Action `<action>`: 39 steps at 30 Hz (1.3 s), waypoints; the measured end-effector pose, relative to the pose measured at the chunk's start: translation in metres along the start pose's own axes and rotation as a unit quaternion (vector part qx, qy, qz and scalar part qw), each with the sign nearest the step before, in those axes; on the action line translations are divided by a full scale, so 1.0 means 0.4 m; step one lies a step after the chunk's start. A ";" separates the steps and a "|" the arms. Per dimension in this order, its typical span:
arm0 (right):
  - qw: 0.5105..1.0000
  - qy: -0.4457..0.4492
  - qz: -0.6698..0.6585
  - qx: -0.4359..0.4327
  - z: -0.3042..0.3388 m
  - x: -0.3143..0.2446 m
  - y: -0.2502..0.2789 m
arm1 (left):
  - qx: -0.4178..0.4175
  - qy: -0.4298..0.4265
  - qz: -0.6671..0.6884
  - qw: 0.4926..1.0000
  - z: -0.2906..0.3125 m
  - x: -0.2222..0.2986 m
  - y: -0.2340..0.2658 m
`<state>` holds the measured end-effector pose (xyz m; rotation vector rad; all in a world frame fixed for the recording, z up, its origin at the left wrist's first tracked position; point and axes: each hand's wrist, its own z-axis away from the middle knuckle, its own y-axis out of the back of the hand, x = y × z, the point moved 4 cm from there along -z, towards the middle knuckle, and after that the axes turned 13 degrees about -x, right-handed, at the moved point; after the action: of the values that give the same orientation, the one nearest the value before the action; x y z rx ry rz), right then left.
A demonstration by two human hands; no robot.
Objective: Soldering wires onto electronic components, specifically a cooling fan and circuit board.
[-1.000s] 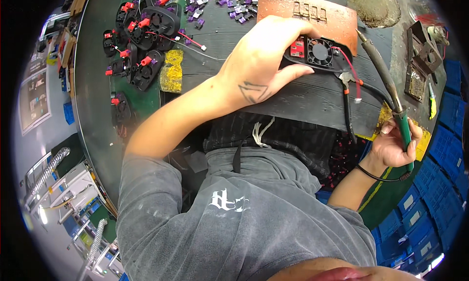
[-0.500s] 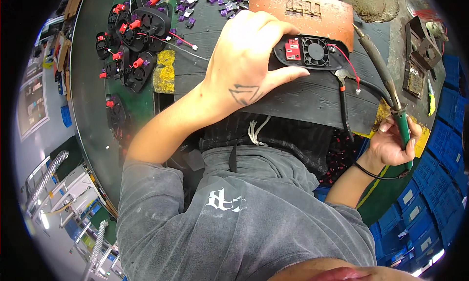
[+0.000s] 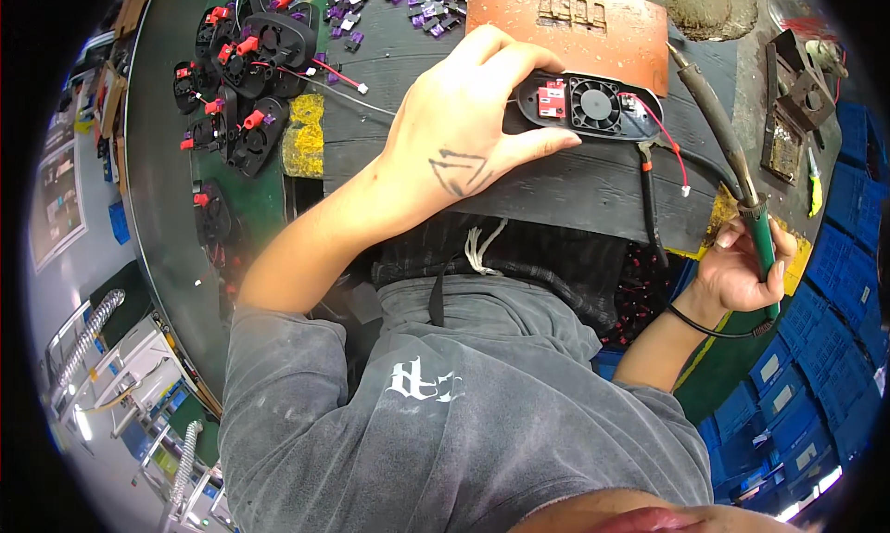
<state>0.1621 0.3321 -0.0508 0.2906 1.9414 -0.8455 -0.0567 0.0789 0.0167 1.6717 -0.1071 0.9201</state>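
Observation:
Between the thumb and fingers of my left hand (image 3: 456, 130) is the left end of an oval black fan housing (image 3: 519, 102). Its face shows a small black fan (image 3: 595, 105), a red part (image 3: 552, 100) on the left, and a red wire (image 3: 669, 144) ending in a white plug at the right. My right hand (image 3: 732, 278) is closed around the green handle of a soldering iron (image 3: 762, 241). The iron's tip points up and away, to the right of the housing, apart from it. A pair of cutters (image 3: 647, 185) lies just below the housing, its jaws mostly covered.
A copper-coloured board (image 3: 626, 28) with slots lies behind the housing. Several black fan housings (image 3: 255, 144) are piled at the left, beside scattered purple-and-black switches (image 3: 426, 5). A rusty metal bracket (image 3: 788, 116) and yellow-green knife (image 3: 815, 185) are at the right. Blue crates (image 3: 807, 348) stand beyond.
My left hand has brought the fan housing slightly nearer to me, so it now covers more of the cutters' jaws. My right hand keeps the soldering iron in nearly the same place.

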 end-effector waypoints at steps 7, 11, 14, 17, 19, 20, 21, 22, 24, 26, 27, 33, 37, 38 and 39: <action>1.000 -0.004 0.008 0.006 0.002 0.004 0.000 | 0.025 -0.003 -0.001 1.000 0.001 -0.004 0.011; 1.000 -0.004 0.009 -0.002 0.001 0.000 -0.004 | 0.015 0.018 0.015 1.000 0.004 -0.014 0.010; 1.000 -0.004 0.005 -0.008 0.001 0.000 -0.001 | 0.013 0.018 0.039 0.999 0.005 -0.029 0.008; 1.000 -0.004 0.006 -0.002 0.000 0.001 -0.009 | 0.020 -0.003 0.041 0.999 0.007 -0.025 0.008; 1.000 -0.003 0.008 -0.004 0.000 0.000 -0.005 | 0.031 -0.018 0.029 0.999 0.008 -0.021 0.006; 1.000 -0.002 0.009 -0.006 0.001 -0.001 -0.004 | 0.031 -0.015 0.025 0.999 0.009 -0.023 0.005; 1.000 -0.001 0.009 -0.006 0.001 0.000 -0.005 | 0.031 -0.013 0.020 0.999 0.010 -0.024 0.007; 1.000 -0.002 0.009 -0.003 0.001 0.000 -0.005 | 0.031 -0.013 0.019 0.999 0.012 -0.024 0.008; 1.000 -0.001 0.008 -0.001 0.000 0.000 -0.006 | 0.027 0.019 0.023 0.999 0.016 -0.030 0.008; 1.000 -0.001 0.012 -0.008 -0.001 0.000 -0.008 | 0.023 0.035 0.014 0.999 0.018 -0.029 0.012; 1.000 -0.001 0.013 -0.009 0.000 -0.001 -0.007 | 0.019 0.049 0.007 0.999 0.018 -0.030 0.010; 1.000 -0.003 0.012 -0.015 0.000 -0.002 -0.006 | 0.020 0.058 -0.032 0.998 0.027 -0.025 0.021; 1.000 -0.006 -0.011 -0.012 -0.002 -0.001 -0.007 | -0.029 0.073 -0.095 0.992 0.042 -0.030 0.041; 1.000 -0.006 -0.014 -0.020 -0.003 -0.001 -0.010 | -0.029 0.073 -0.095 0.992 0.048 -0.033 0.046; 1.000 -0.006 -0.013 -0.020 -0.002 -0.001 -0.010 | -0.035 0.083 -0.129 0.988 0.053 -0.035 0.049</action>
<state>0.1597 0.3298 -0.0487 0.2359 1.9525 -0.8229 -0.0657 0.0488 0.0231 1.4967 0.1838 0.8445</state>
